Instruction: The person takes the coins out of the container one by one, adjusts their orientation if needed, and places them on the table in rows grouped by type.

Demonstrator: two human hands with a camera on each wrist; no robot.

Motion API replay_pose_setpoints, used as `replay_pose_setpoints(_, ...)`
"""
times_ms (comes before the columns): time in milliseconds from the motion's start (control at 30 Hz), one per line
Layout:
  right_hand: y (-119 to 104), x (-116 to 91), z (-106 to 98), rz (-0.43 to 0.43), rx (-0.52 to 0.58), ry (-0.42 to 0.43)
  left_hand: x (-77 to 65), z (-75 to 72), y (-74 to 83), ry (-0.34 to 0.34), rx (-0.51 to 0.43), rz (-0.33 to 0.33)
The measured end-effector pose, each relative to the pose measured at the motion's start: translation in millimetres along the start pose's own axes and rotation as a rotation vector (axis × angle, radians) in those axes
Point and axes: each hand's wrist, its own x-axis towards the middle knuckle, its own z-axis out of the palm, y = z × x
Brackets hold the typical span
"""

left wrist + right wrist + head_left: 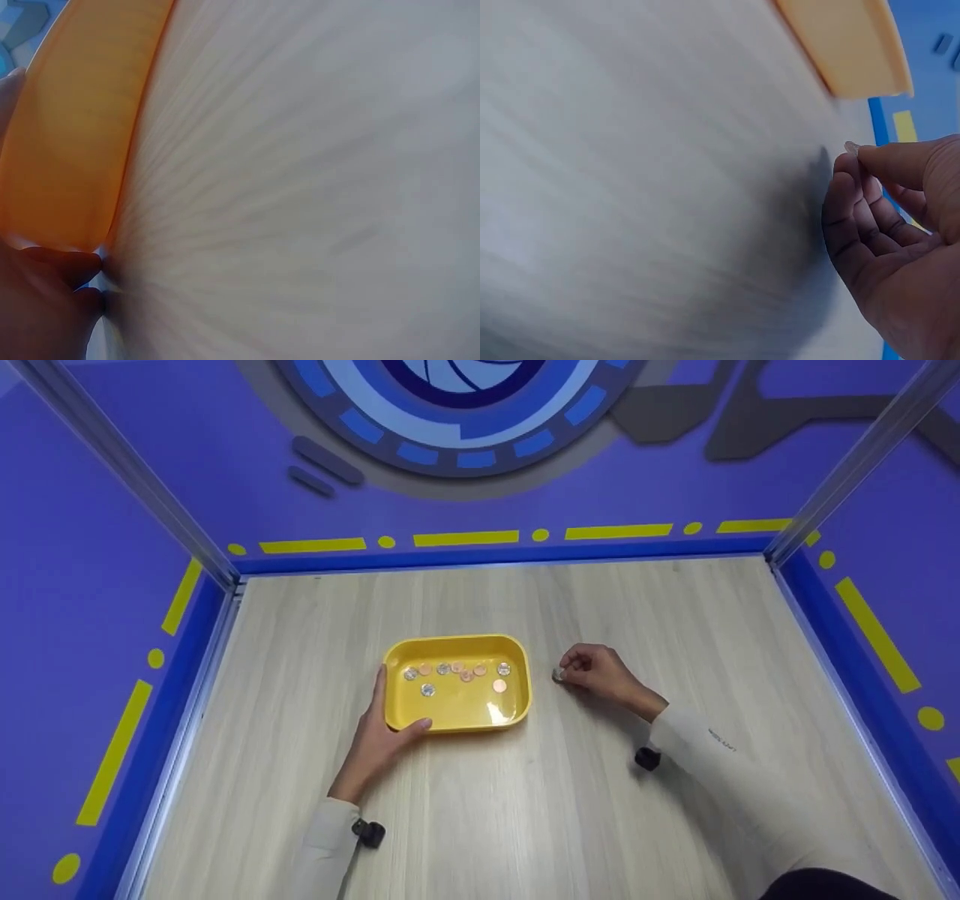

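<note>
A yellow plastic tray point(457, 711) with rounded corners lies on the table in the head view. Several silver coins point(427, 690) and copper coins point(499, 685) are spread flat over its bottom. My left hand point(384, 746) grips the tray's near left corner, thumb over the front rim and fingers along the left wall. Right of the tray, my right hand point(600, 671) pinches a silver coin point(557, 675) between thumb and fingertips, close over the table. The right wrist view shows the edge of this coin point(852, 148) poking out past the fingertips.
The wooden table point(480, 825) is bounded by a blue back wall point(480, 514) and side walls with yellow marks. Metal posts stand at the back corners. A small black camera sits on each wrist.
</note>
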Motion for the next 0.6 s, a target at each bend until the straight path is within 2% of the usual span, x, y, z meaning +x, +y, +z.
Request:
replay_pose_setpoints(300,9.4,-1.1,2.8,0.003,-0.013,0.02,-2.0,1.2,0.2,0.0,-0.005,-0.001)
replay_pose_setpoints(600,9.3,1.4,6.3,0.019,-0.022,0.062,-1.4,0.2,0.0,0.006,-0.017,0.009)
